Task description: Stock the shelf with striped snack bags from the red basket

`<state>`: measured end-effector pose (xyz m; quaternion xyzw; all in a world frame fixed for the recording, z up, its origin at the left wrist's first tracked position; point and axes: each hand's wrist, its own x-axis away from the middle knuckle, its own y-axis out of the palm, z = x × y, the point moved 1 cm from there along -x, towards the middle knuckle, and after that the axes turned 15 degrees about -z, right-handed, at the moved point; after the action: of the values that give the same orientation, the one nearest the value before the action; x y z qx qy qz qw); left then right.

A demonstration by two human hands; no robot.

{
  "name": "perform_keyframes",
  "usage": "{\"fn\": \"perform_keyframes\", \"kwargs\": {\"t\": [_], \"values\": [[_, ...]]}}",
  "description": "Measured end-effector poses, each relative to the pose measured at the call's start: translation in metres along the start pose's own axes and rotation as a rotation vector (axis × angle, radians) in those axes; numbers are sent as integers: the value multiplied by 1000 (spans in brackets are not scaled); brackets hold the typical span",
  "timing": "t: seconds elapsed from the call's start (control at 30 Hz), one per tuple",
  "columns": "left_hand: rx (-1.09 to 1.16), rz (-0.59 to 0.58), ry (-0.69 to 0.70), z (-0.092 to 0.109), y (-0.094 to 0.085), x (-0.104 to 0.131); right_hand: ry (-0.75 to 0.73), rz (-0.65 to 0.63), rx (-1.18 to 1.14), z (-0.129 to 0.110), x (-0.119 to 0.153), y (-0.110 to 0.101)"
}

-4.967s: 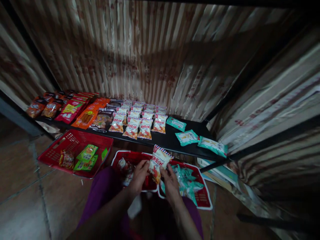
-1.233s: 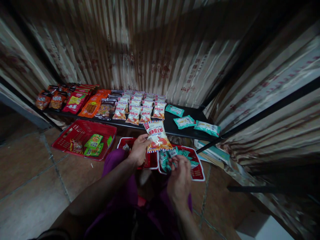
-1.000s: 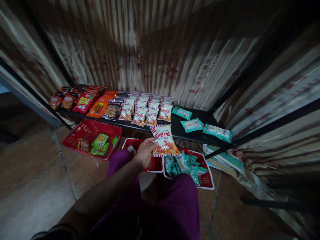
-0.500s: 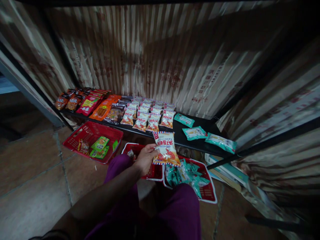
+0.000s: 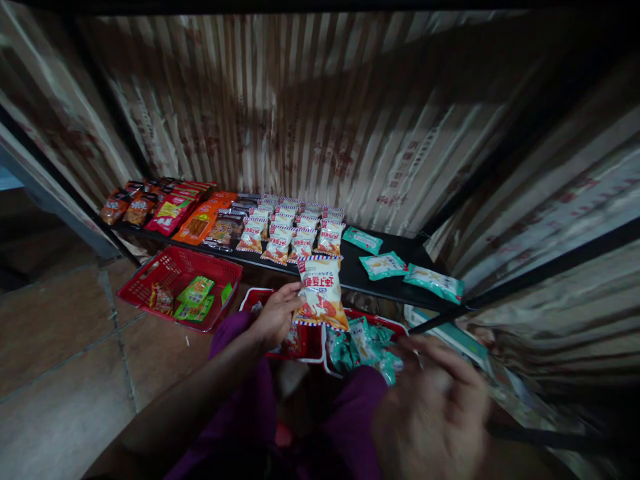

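My left hand [image 5: 278,315] grips the left edge of a white and orange snack bag [image 5: 323,293] with a striped border, between thumb and fingers. That bag is held in front of the black shelf [image 5: 360,273], above the baskets. At the lower right, my right hand [image 5: 435,407] is blurred by motion, and its fingers cannot be made out well. Close to it is a red basket with a white rim [image 5: 327,367], holding several teal packets [image 5: 363,340]. Rows of matching white and orange bags [image 5: 280,241] lie on the shelf behind the held bag.
Teal packets [image 5: 384,265] lie at the shelf's right. Orange packs [image 5: 195,227], red packs [image 5: 170,208] and brown packs [image 5: 140,208] fill its left. A red basket [image 5: 143,283] with green packets [image 5: 196,293] stands on the tiled floor. A black post [image 5: 500,293] crosses at right.
My right hand has come into view at the lower right, over part of the teal packets' basket. The left hand still holds the bag, which has shifted slightly left in view.
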<state>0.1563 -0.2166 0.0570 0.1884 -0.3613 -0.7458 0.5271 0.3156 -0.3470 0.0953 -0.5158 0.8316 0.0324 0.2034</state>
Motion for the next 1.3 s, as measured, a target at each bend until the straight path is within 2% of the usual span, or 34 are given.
{"fn": "perform_keyframes", "kwargs": {"t": [0.07, 0.17, 0.23, 0.3, 0.37, 0.47, 0.53, 0.6, 0.77, 0.87, 0.97, 1.1, 1.3], "values": [[19, -34, 17, 0, 1, 3, 122, -27, -44, 6, -25, 26], [27, -72, 24, -5, 3, 6, 292, -189, -212, 26, -39, 53], [-8, -96, 5, -8, 5, 6, 324, -206, -255, 40, -37, 59], [-125, -79, -14, -8, 6, 6, 301, -167, -222, 50, -32, 60], [-295, 29, 36, -3, 8, 5, 207, -137, -110, 55, -30, 58], [-505, 207, 257, 13, 15, 6, -44, -125, 156, 54, -29, 54], [-601, 184, 340, 23, 23, 5, -202, -123, 292, 52, -29, 53], [-706, 115, 340, 30, 30, 4, -315, -130, 362, 50, -28, 52], [-931, 97, 433, 37, 39, 0, -457, -134, 455, 50, -24, 49], [-817, 87, 380, 34, 37, -3, -477, -129, 486, 51, -21, 47], [-572, 103, 279, 29, 35, -5, -522, -149, 508, 52, -18, 45], [-279, 118, 229, 30, 39, -4, -566, -160, 552, 53, -14, 45], [-123, 79, 155, 36, 43, -1, -572, -190, 573, 60, -9, 46]]}}
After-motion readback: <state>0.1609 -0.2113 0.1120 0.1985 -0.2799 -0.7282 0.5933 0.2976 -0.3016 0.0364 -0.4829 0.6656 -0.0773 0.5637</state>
